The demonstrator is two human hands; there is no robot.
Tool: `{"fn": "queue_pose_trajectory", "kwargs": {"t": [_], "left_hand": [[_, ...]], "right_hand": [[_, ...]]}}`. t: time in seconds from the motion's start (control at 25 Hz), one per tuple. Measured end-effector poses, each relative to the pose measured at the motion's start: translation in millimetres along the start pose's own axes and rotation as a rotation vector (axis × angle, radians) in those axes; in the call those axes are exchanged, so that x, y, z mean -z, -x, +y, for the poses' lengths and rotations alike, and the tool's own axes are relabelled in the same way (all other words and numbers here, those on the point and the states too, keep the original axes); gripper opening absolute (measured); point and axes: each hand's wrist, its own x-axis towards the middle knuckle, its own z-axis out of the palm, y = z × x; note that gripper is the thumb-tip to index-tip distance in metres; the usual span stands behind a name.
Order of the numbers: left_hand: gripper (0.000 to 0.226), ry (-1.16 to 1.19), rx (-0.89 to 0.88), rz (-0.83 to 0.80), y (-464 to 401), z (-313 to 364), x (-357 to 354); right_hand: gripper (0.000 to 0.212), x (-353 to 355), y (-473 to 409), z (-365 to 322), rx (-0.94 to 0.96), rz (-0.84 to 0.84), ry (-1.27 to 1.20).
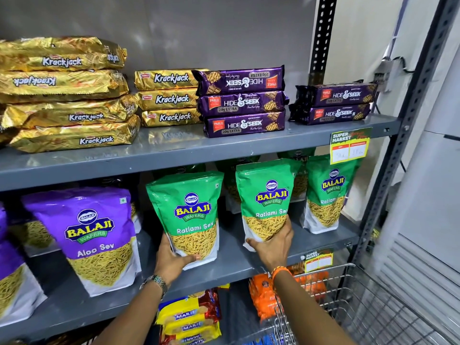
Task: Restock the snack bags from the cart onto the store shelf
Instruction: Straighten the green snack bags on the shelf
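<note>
Two green Balaji Ratlami Sev bags stand upright on the grey middle shelf [234,267]. My left hand [171,260] grips the bottom of the left green bag [189,210]. My right hand [272,245] holds the lower edge of the right green bag [267,200]. Another green bag [328,192] stands at the far right, with more behind. A purple Aloo Sev bag [92,235] stands to the left. The wire cart [361,302] is at the lower right.
The upper shelf [174,150] carries stacks of gold Krackjack packs [69,95] and purple Hide & Seek packs [244,103]. Marie biscuit packs [189,317] and orange packs [263,295] lie on the shelf below. A slotted metal upright [388,170] bounds the right side.
</note>
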Motion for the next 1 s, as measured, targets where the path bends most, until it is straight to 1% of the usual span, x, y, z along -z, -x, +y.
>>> {"fn": "queue_pose_trajectory", "kwargs": {"t": [0.2,0.4,0.6,0.84,0.92,1.0], "left_hand": [[0.097,0.005,0.02,0.002,1.5,0.2,1.0],[0.106,-0.013,0.029,0.014,5.7,7.4,1.1],[0.099,-0.034,0.037,0.035,8.4,9.3,1.7],[0.1,-0.042,0.053,0.049,7.3,11.1,0.4],[0.102,-0.054,0.046,0.053,12.2,13.0,-1.1],[0.108,-0.103,0.045,0.043,13.5,16.0,-0.6]], "right_hand": [[0.14,1.4,-1.0,1.3,0.006,-0.027,0.002],[0.141,0.6,0.7,0.7,-0.005,-0.031,-0.031],[0.141,1.1,1.0,-2.1,-0.019,-0.026,-0.026],[0.141,-2.3,1.6,-6.5,-0.05,-0.032,-0.021],[0.141,-2.2,5.9,-8.5,-0.055,-0.027,-0.013],[0.143,-0.3,6.0,-10.6,-0.056,-0.032,-0.006]]}}
